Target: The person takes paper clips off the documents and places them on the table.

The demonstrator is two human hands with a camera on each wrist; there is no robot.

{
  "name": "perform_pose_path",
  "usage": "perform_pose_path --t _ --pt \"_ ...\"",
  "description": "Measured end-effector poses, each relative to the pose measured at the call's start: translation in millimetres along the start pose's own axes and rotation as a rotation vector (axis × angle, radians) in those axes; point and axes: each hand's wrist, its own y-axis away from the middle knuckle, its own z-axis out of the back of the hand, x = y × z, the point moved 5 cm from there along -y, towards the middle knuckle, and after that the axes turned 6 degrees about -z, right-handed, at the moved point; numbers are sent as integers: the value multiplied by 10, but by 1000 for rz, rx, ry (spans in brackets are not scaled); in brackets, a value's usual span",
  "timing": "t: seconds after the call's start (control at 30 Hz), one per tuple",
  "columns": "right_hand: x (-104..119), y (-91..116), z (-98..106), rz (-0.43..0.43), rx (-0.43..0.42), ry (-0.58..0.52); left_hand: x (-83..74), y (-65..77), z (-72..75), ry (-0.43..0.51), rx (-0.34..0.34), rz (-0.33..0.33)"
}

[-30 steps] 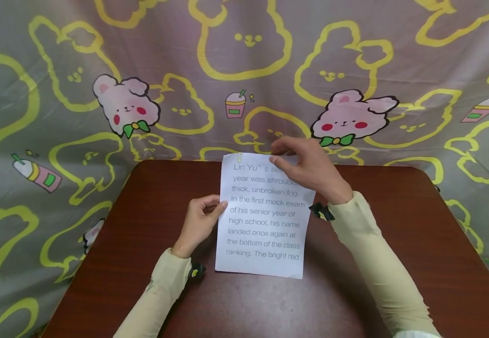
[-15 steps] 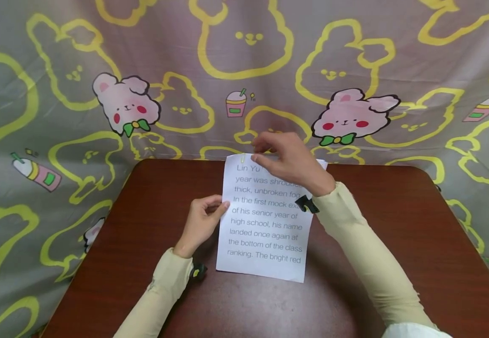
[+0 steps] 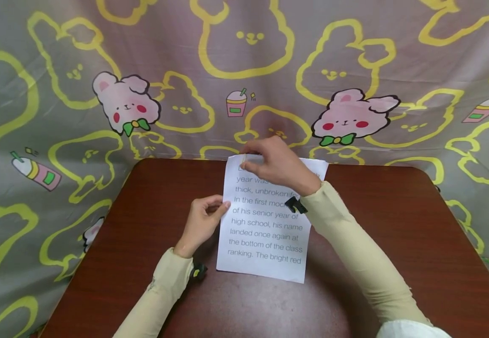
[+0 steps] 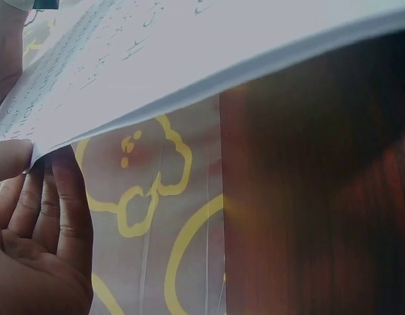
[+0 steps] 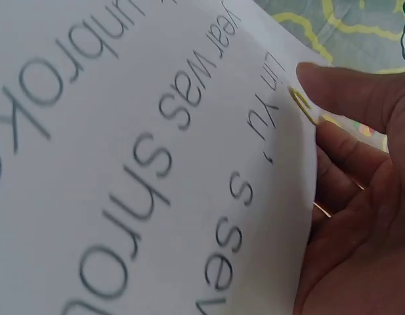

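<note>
Head view: we see a person's left hand [image 3: 202, 223] at the left edge of the printed paper [image 3: 265, 234], thumb in front, gripping the edge. Paper is tilted up over the brown table [image 3: 405, 244], roughly central, text facing us; a second corner pokes out at its upper right. We can't tell whether the bottom edge touches the table. Right hand [image 3: 275, 162] is across the top, thumb and index at the upper left part of the paper, covering most of the first line. Both arms in pale sleeves [image 3: 354, 249], a black piece [image 3: 296, 205] near the right cuff. Behind the table, grey cloth [image 3: 250, 19] with yellow outlines, pink rabbits and drink cups.

Left wrist view: we have the left thumb on the printed side, fingers extended underneath, paper pinched between at the corner of the frame. Paper edge looks layered; we can't count sheets. Table lies below, mostly in shadow on the right.

Right wrist view: we find a yellow paper clip [image 5: 299, 98] on the paper's top edge, next to "Lin Yu". Right thumb and index sit either side of it, other fingers curled behind the paper. Whether they pinch the clip, we can't tell.
</note>
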Motion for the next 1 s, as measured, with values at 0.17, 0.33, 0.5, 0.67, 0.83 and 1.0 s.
perform_pose_path --t 0.17,0.33,0.5,0.67,0.83,1.0 --pt "8 8 -17 -3 -22 -12 8 4 -14 -1 1 0" --pt "13 7 -11 -8 -24 -40 7 11 -12 -3 -3 1" --pt "17 7 -9 -24 -8 -50 2 18 -9 -7 -5 3" --pt "23 11 5 -10 -15 -69 9 9 -12 -4 -4 0" --pt "14 17 13 6 -34 -103 6 4 -18 1 -2 0" --pt "4 23 36 15 -64 -156 -9 7 -16 1 -4 2"
